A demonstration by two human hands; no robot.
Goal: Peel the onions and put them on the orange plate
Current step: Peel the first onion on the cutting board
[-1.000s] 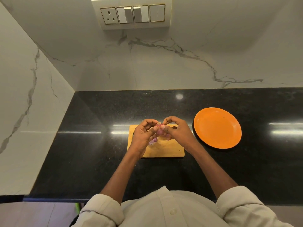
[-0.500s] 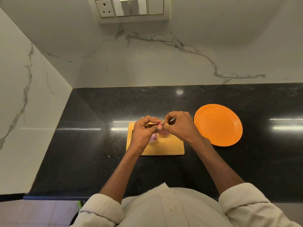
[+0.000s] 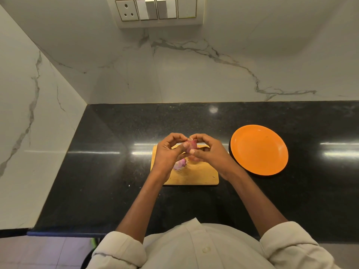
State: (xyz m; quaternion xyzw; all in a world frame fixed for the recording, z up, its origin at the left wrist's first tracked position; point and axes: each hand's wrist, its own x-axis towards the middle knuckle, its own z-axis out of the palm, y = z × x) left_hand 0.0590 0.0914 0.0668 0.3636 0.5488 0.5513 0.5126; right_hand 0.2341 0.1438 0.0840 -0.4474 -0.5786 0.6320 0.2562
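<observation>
A small reddish-purple onion [image 3: 192, 145] is held above the wooden cutting board [image 3: 196, 175]. My left hand [image 3: 168, 152] and my right hand [image 3: 209, 150] both pinch it with curled fingers, thumbs on its near side. A second purple onion or loose peel [image 3: 179, 164] lies on the board just under my left hand, partly hidden. The orange plate [image 3: 259, 149] sits to the right of the board with nothing on it.
The board and plate rest on a black granite counter [image 3: 108, 171] set in a corner. White marble walls [image 3: 194, 74] rise at the back and left. A switch panel [image 3: 155, 10] hangs on the back wall. The counter's front edge runs near my body.
My hands have stayed together over the board, turning the onion slightly between the fingers. My head tilted a little, shifting the view.
</observation>
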